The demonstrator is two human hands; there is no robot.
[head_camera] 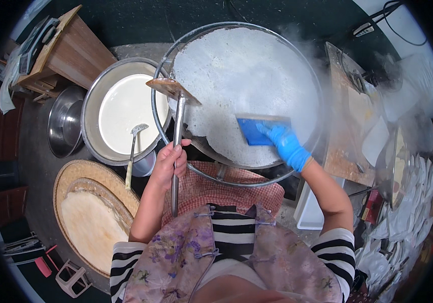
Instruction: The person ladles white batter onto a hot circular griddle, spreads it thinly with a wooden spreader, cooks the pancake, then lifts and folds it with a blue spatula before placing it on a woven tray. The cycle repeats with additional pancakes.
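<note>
My left hand (170,163), bare, grips the metal handle of a batter spreader (179,125). Its wooden blade (171,91) is raised over the left edge of a large round griddle (239,75). In a blue glove, my right hand (284,146) holds a blue scraper (256,130) low over the griddle's near right part; whether its edge touches the surface I cannot tell. A pale film covers much of the griddle, and steam rises on the right. Left of it, a metal basin (89,113) holds creamy white batter (121,104), with a ladle (137,134) leaning inside.
A metal ring rail (235,183) surrounds the griddle. On the left, a woven tray (65,178) bears a stack of thin round flatbreads (87,223). An empty steel bowl (58,125) stands beyond the basin. To the right are a wooden board (339,151) and a white tray (311,212).
</note>
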